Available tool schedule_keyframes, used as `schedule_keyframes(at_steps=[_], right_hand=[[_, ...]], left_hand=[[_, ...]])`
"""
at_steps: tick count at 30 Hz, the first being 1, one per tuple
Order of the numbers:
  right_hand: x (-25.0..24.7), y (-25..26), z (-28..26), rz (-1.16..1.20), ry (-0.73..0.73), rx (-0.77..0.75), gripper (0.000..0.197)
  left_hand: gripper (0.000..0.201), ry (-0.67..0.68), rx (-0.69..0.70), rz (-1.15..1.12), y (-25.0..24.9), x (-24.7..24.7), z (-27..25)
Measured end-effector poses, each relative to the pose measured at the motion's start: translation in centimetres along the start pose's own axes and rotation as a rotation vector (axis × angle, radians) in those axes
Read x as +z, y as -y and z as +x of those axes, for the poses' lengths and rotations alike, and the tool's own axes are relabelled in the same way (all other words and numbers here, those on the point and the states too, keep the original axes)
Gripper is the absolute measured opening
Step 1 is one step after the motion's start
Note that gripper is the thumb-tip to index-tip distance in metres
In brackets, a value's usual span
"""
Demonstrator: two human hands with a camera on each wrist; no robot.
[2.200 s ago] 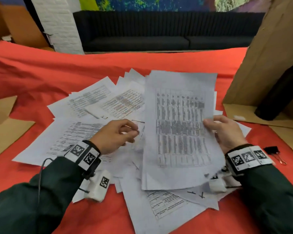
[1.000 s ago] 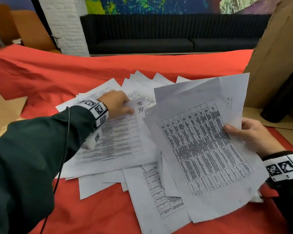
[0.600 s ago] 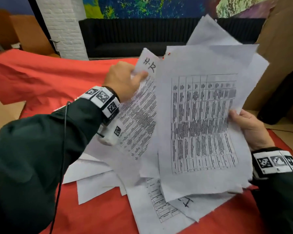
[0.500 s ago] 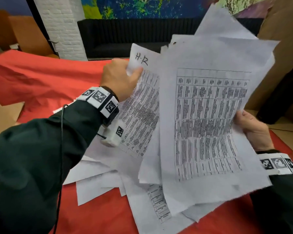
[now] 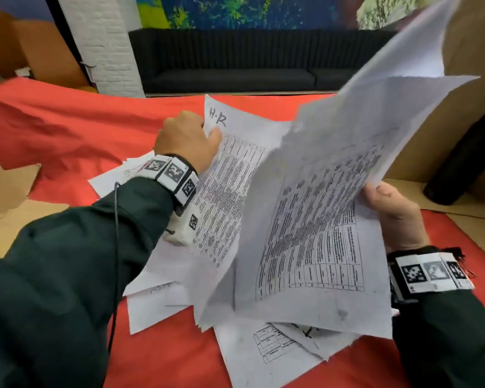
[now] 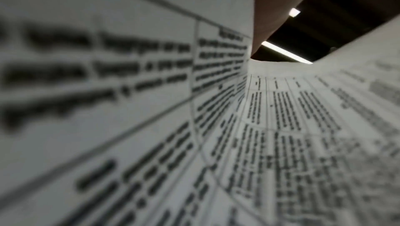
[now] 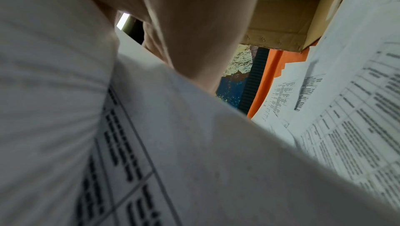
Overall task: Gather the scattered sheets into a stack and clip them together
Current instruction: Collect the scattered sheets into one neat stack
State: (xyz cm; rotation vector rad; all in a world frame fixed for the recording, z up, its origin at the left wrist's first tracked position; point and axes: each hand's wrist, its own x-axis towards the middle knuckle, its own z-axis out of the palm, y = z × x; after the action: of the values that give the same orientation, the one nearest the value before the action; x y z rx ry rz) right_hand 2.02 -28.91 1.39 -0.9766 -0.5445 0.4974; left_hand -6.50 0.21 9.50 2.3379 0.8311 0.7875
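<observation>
Left hand (image 5: pixel 186 141), upper centre-left of the head view, pinching the top corner of a white printed sheet marked "H·R" in black pen (image 5: pixel 230 175), thumb across the front face, other fingers hidden behind. Right hand (image 5: pixel 395 217), at mid-right, gripping the right edge of a loose fan of white table-printed sheets (image 5: pixel 319 219), thumb on the front, remaining fingers out of sight behind the paper. Both bundles raised and tilted, lower edges touching or nearly touching the loose white sheets left on the red cloth (image 5: pixel 53 130), lower centre (image 5: pixel 266 351) and beside the left forearm (image 5: pixel 154 306).

Likely trouble:
- Corners badly misaligned in the right-hand fan, top sheet flaring toward the upper right; probable slip-out of inner sheets from an edge-only hold on thin, floppy paper.
- Single-corner pinch on the marked sheet: risk of tearing or creasing if swung across quickly.
- Merging two tilted bundles in the air: edges catching, pages folding under instead of nesting.
- Sheets on the cloth partly hidden under the raised paper: easy to miss and leave out of the stack.
- No binder clip visible in any current view; whereabouts impossible to tell, so possible fumbling one-handed with an unsquared stack.

Wrist views: only blurred print at close range and a strip of skin.
</observation>
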Motion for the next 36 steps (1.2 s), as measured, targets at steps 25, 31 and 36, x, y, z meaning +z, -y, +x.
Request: schedule_keyframes(at_steps=[25,31,36], right_hand=[[3.8,-0.9,6.0,-0.324,-0.622,-0.212,0.014],[6.8,1.4,6.8,-0.497,-0.604,-0.462,0.035],[8.2,3.0,6.1,-0.66,-0.238,-0.639,0.027]], left_hand=[[0.115,0.742,0.259,-0.841,3.8,-1.4,-3.5],[0.026,0.166,0.281,-0.579,3.6,1.5,-3.8],[0.015,-0.043,0.386,-0.614,1.2,0.7,-2.9]])
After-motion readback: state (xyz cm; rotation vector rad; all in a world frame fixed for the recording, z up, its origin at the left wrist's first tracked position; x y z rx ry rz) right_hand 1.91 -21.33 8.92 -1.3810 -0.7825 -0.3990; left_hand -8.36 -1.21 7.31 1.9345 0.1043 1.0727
